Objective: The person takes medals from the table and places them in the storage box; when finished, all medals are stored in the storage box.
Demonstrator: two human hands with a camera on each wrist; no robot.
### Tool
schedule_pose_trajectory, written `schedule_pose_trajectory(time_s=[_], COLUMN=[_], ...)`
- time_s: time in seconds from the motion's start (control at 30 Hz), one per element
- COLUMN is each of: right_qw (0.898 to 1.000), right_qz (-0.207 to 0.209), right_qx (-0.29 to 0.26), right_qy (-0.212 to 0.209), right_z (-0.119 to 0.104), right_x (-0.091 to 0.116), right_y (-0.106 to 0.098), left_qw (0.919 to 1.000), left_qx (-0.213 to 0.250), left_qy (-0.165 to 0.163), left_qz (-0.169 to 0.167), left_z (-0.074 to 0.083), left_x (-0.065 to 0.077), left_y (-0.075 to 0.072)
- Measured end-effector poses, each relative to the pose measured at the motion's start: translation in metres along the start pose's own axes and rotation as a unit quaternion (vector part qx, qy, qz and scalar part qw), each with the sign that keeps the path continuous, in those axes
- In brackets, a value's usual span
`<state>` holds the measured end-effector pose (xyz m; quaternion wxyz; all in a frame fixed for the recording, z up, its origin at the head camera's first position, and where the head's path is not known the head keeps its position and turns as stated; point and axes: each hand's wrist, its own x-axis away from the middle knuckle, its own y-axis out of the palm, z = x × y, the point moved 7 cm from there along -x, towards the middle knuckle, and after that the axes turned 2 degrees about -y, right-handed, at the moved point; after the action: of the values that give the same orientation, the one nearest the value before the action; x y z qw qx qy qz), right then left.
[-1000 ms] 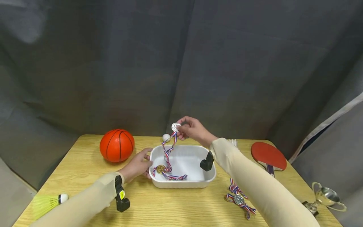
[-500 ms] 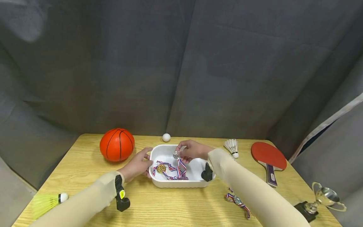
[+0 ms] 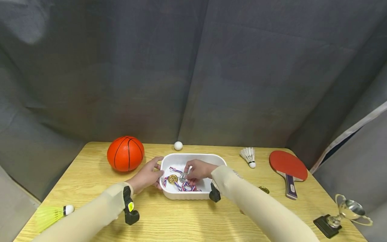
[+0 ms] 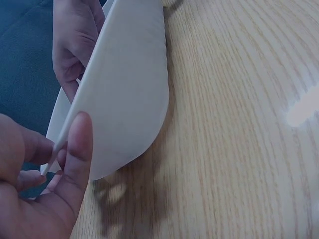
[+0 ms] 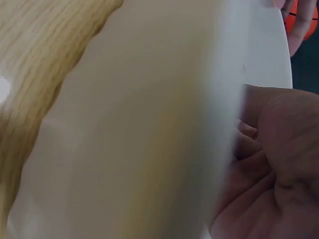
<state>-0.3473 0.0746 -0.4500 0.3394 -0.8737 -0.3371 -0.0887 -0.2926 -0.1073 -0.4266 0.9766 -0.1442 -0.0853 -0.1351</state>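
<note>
A white plastic tub [image 3: 193, 195] stands at the middle of the wooden table. My left hand [image 3: 147, 175] grips its left rim; in the left wrist view the thumb [image 4: 79, 144] lies on the outer wall and the other fingers go over the edge. Reaching down inside the tub, my right hand [image 3: 198, 171] pinches a silver medal [image 3: 182, 177] at its right edge. Just left of that, a gold medal [image 3: 172, 179] lies on the tub floor among red, white and blue ribbons [image 3: 190, 188]. The tub wall hides the right fingertips in the right wrist view.
A small orange basketball [image 3: 125, 154] and a white ball [image 3: 178, 146] sit behind the tub. Rightward are a white shuttlecock [image 3: 249, 157], a red table tennis bat [image 3: 288, 166] and a trophy cup [image 3: 347, 211]. Another gold medal [image 3: 264, 190] shows past my right sleeve. A yellow shuttlecock [image 3: 51, 216] lies front left.
My right hand has lowered the silver medal from above the tub to beside the gold medal inside it, its ribbon gathering on the floor. My left hand has stayed on the rim.
</note>
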Motion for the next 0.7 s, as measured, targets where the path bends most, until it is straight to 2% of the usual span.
schedule_pose_trajectory(time_s=[0.23,0.7], right_qw=[0.998,0.996], right_qz=[0.033,0.052], right_qx=[0.055,0.07], right_qy=[-0.006,0.002], right_z=[-0.0069,-0.0086], right_x=[-0.0012,-0.0038], right_y=[0.005,0.0074], left_qw=[1.0,1.0], left_qx=[-0.002,0.0], left_qy=[-0.004,-0.005], left_qz=[-0.001,0.002], left_z=[0.0003,-0.0016], left_x=[-0.0004,-0.0018], left_y=[-0.0002,-0.001])
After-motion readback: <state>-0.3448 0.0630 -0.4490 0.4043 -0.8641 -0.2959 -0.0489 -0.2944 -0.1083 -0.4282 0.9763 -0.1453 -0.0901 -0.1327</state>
